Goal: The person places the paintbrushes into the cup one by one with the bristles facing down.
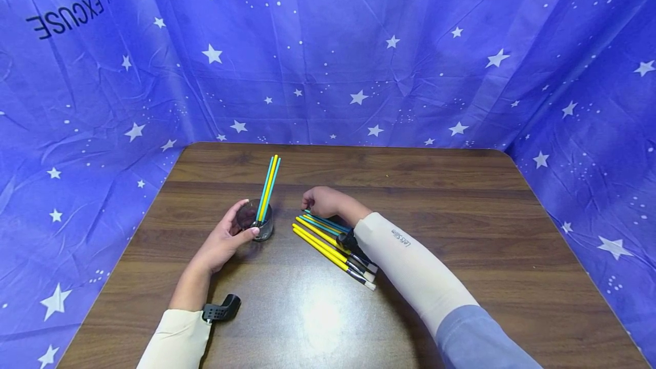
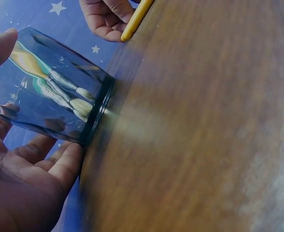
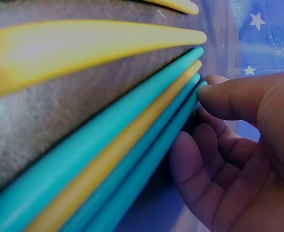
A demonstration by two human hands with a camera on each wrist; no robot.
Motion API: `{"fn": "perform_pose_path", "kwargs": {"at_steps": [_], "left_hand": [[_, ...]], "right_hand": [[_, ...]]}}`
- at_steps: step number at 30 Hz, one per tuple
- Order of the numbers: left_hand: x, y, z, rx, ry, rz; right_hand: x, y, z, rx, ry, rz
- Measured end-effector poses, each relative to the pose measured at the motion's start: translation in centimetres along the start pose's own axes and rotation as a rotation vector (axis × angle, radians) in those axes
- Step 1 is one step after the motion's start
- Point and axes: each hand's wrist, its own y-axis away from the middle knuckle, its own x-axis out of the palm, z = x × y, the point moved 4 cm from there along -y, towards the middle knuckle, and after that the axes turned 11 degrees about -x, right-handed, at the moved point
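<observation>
My left hand (image 1: 221, 244) holds a clear dark-tinted glass (image 2: 30, 104) upright on the table, thumb on the near side and fingers round the far side. Three paintbrushes (image 1: 269, 189) stand in it, two teal and one yellow, bristles down and handles leaning against the rim. To the right of the glass, my right hand (image 1: 325, 201) pinches the handle end of the outermost teal paintbrush (image 3: 149, 162) between thumb and fingers. That brush lies along a row of yellow and teal ones, whose bristle ends are partly hidden by my right forearm in the head view.
Several yellow-handled brushes (image 1: 320, 248) lie nearer me on the wooden table (image 1: 435, 187), their white bristles pointing right. A blue star-patterned curtain (image 1: 328, 73) rises behind the table and along both sides. Black camera mounts sit on both wrists.
</observation>
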Motion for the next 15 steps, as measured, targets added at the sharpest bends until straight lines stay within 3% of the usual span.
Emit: {"fn": "perform_pose_path", "kwargs": {"at_steps": [15], "left_hand": [[-0.13,-0.12,-0.02,0.016,-0.005,-0.006]], "right_hand": [[0.2,0.01,-0.42,0.036,-0.005,-0.004]]}}
